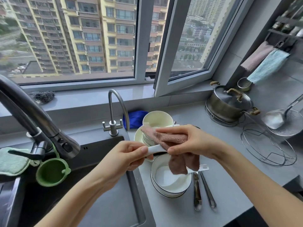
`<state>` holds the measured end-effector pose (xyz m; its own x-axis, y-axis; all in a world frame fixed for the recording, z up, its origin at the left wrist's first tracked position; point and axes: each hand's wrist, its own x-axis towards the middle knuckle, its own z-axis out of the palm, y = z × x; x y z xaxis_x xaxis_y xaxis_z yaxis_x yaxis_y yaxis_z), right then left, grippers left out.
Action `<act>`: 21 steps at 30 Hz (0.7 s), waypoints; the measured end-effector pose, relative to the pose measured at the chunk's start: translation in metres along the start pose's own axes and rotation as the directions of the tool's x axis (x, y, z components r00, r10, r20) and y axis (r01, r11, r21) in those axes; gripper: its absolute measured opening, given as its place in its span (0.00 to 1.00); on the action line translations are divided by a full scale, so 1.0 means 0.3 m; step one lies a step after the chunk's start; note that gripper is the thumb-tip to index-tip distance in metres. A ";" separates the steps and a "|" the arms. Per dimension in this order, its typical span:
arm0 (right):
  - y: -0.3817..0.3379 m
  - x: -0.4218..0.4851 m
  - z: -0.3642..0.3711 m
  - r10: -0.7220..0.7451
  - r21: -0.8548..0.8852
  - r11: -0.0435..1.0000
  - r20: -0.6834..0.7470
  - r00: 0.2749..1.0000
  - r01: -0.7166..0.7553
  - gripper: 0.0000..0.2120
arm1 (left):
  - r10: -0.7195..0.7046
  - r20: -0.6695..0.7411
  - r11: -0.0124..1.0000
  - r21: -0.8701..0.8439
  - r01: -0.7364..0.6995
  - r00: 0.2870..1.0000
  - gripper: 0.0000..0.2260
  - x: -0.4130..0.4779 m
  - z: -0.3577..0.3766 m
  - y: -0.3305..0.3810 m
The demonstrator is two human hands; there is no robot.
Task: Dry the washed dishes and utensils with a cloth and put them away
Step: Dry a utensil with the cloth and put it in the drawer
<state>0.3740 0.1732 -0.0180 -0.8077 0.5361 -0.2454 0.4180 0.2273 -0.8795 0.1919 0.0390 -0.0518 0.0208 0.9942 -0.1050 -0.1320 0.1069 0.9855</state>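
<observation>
My left hand [126, 157] pinches the handle of a white ceramic spoon [155, 149] above the counter. My right hand [188, 141] grips a pinkish-brown cloth [172, 145] wrapped round the spoon's other end, which is hidden. Below them stand stacked white bowls with dark rims [170, 179], another white spoon [200, 168] resting on their edge. Behind, a cream bowl [157, 119] sits on stacked cream dishes [138, 135]. Two metal utensils [203, 190] lie on the counter to the right of the bowls.
A dark sink [105, 161] lies at left with a large black faucet [32, 115] and a small steel tap [113, 112]. A green strainer [50, 172] and green cloth [11, 161] hang there. A lidded pot [229, 104], wire racks [267, 145] and a skimmer [278, 120] stand right.
</observation>
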 end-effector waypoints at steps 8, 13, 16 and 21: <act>0.051 -0.034 0.076 0.095 0.225 0.972 -0.096 0.991 -0.072 0.16 | -0.228 0.201 0.954 0.239 0.178 0.953 0.10 0.010 -0.009 0.014; 0.044 -0.020 0.082 0.051 0.281 0.957 -0.409 0.911 0.073 0.10 | -0.151 -0.028 0.972 0.176 0.154 0.988 0.14 0.031 0.046 0.002; 0.052 0.017 0.100 0.158 0.453 0.866 -0.652 0.742 0.214 0.07 | -0.106 -0.144 0.991 0.060 0.116 0.984 0.15 0.029 0.123 -0.016; 0.092 0.095 0.157 0.377 0.475 0.831 -0.864 0.335 0.290 0.08 | -0.002 -0.318 0.987 0.149 0.052 0.948 0.16 0.080 0.227 -0.051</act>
<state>0.3428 0.1564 -0.0685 0.2463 0.9672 -0.0615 -0.0838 -0.0419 -0.9956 0.2619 0.0608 -0.0602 -0.2954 0.9445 -0.1440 0.0183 0.1563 0.9875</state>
